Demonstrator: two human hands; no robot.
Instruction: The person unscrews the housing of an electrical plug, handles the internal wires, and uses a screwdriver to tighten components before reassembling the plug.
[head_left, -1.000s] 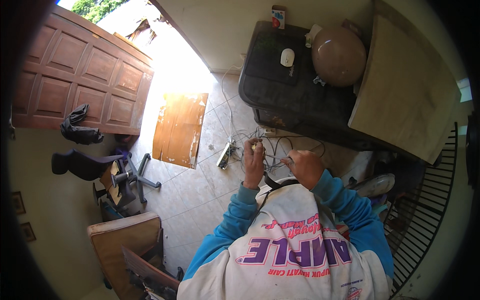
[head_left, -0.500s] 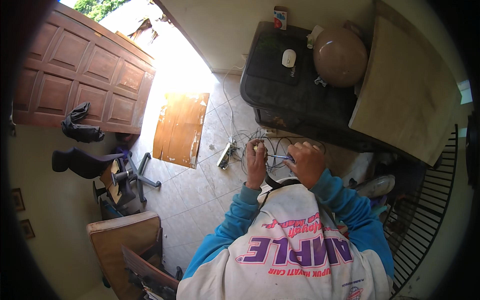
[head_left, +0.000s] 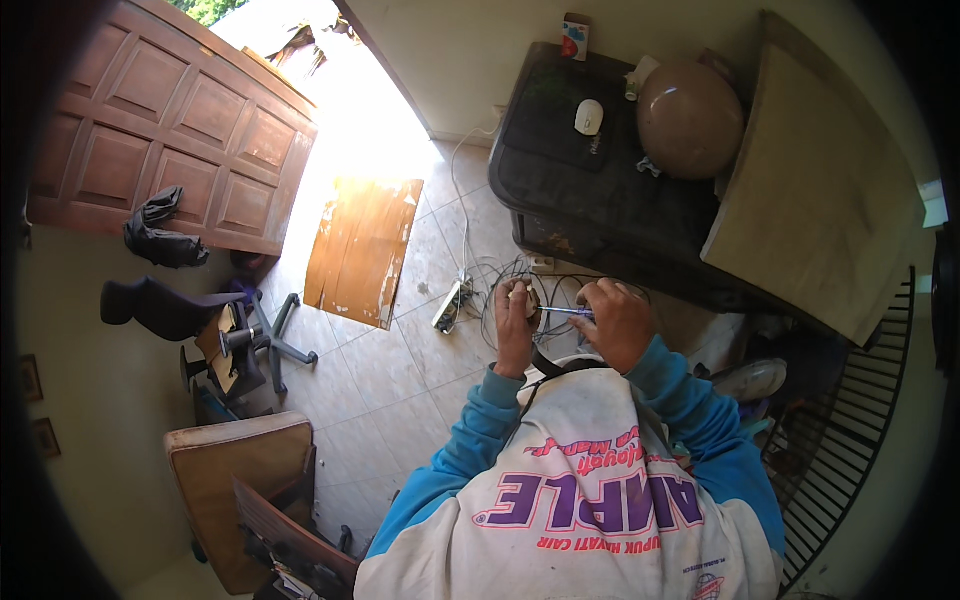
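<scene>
My right hand (head_left: 622, 328) is closed around the handle of a screwdriver (head_left: 568, 311), whose thin metal shaft points left. The shaft's tip meets a small pale piece (head_left: 530, 292) pinched in my left hand (head_left: 514, 328). Fingers cover most of that piece, so its kind cannot be made out. Both hands are close together in front of my chest, above a tangle of dark cables (head_left: 487, 300) on the floor. To the left of my left hand lies an opened white power strip (head_left: 452, 308), with its inside showing and a white cord running from it toward the wall.
A black table (head_left: 610, 215) at the far right bears a white mouse (head_left: 589, 117), a round brown object (head_left: 690, 120) and a large board (head_left: 815, 190). A wooden panel (head_left: 365, 250) lies on the tiles by the doorway. An office chair (head_left: 265, 340) stands at left.
My right hand has turned slightly around the screwdriver, and more of its handle shows. My left hand stays nearly in place. The whole view has shifted a little.
</scene>
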